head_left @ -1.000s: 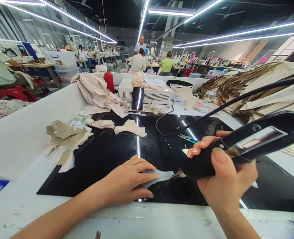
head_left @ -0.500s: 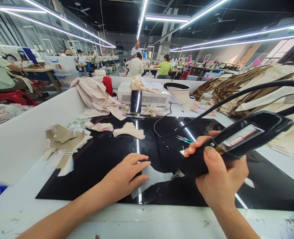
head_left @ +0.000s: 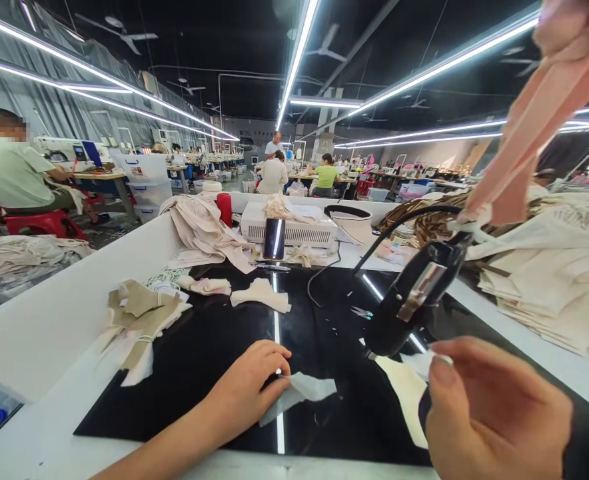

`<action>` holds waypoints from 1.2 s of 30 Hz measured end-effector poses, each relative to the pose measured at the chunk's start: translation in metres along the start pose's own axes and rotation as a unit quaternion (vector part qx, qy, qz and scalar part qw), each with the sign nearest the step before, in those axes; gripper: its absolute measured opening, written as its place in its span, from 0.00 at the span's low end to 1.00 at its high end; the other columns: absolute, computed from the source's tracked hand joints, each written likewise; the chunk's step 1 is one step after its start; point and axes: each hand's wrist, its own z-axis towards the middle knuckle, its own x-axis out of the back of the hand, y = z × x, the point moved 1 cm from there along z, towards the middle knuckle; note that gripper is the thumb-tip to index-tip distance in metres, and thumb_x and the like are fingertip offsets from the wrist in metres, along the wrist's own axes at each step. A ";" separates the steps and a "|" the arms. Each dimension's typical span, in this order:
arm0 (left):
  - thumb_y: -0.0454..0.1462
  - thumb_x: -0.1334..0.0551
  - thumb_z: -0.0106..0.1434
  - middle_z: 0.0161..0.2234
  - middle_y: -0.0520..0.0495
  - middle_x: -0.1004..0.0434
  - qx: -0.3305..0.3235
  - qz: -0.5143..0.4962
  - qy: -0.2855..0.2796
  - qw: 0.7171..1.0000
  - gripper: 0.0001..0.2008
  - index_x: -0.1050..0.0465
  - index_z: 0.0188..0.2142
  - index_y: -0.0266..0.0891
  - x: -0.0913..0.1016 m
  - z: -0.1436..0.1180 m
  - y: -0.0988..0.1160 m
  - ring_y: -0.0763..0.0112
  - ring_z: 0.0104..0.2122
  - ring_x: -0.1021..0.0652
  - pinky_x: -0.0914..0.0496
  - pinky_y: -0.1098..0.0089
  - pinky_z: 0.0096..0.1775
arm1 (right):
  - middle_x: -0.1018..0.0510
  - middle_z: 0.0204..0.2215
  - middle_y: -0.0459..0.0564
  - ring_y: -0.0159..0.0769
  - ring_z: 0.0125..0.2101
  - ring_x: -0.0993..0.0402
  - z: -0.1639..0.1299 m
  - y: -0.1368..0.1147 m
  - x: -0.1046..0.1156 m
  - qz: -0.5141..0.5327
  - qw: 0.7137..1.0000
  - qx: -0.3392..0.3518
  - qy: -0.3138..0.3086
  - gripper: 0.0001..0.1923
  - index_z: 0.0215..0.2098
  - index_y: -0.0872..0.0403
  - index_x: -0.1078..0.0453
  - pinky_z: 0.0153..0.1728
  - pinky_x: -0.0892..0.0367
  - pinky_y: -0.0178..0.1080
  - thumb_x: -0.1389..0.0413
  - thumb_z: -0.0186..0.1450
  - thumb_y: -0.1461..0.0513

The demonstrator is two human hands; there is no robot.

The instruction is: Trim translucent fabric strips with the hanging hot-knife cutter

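The left hand (head_left: 247, 390) rests on the black mat (head_left: 194, 360), near the front edge, with its fingertips pinching the left end of a small white fabric piece (head_left: 302, 393) that lies flat on the mat just right of the hand. The right hand (head_left: 494, 413) is raised at the near right, fingers loosely curled, thumb and forefinger closed on a white scrap (head_left: 424, 363); a larger pale piece (head_left: 407, 400) lies on the mat just below and left of it. The black cutter (head_left: 414, 297) hangs tilted just beyond the right hand, its tip low over the mat, free of both hands, with its cord (head_left: 399, 227) arching up and right toward a hanging pink strap (head_left: 534, 127).

Farther back on the mat lie a cream piece (head_left: 260, 295) and a pinkish roll (head_left: 207, 285), with small scissors (head_left: 360, 312) to the right. At the mat's left edge sits a bundle of tan and white cut pieces (head_left: 139, 317). Behind the mat stand a phone (head_left: 274, 239), leaning on a white box (head_left: 294, 230), a red cylinder (head_left: 224, 208) and a heap of beige cloth (head_left: 199, 230). Stacks of cream fabric (head_left: 549, 273) fill the right side. A white wall (head_left: 74, 307) bounds the table on the left; beyond it a seated person (head_left: 14, 177) and, far off, other workers (head_left: 299, 173) sit at machines.
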 end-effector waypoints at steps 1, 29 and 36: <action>0.30 0.37 0.70 0.52 0.49 0.20 -0.001 -0.013 0.006 1.000 0.05 0.26 0.38 0.43 0.000 0.000 0.000 0.64 0.56 0.24 0.31 0.63 0.58 | 0.21 0.38 0.49 0.36 0.37 0.23 -0.004 -0.003 0.000 -0.014 0.996 0.035 -0.082 0.10 0.48 0.52 0.25 0.41 0.25 0.38 0.37 0.68 0.65; 0.40 0.39 0.66 0.35 0.51 0.25 0.103 -0.119 0.152 0.976 0.11 0.35 0.46 0.41 0.072 0.068 -0.045 0.69 0.31 0.23 0.29 0.70 0.33 | 0.19 0.35 0.48 0.41 0.36 0.22 -0.022 0.050 -0.146 -0.047 0.899 -0.126 -0.416 0.12 0.39 0.49 0.24 0.39 0.30 0.40 0.48 0.74 0.55; 0.35 0.38 0.69 0.35 0.50 0.23 0.072 0.077 0.148 0.983 0.04 0.29 0.35 0.40 0.089 0.100 -0.066 0.65 0.38 0.23 0.30 0.63 0.47 | 0.19 0.35 0.50 0.43 0.39 0.24 -0.021 0.080 -0.191 -0.152 0.894 -0.063 -0.417 0.10 0.39 0.52 0.24 0.43 0.32 0.44 0.46 0.74 0.58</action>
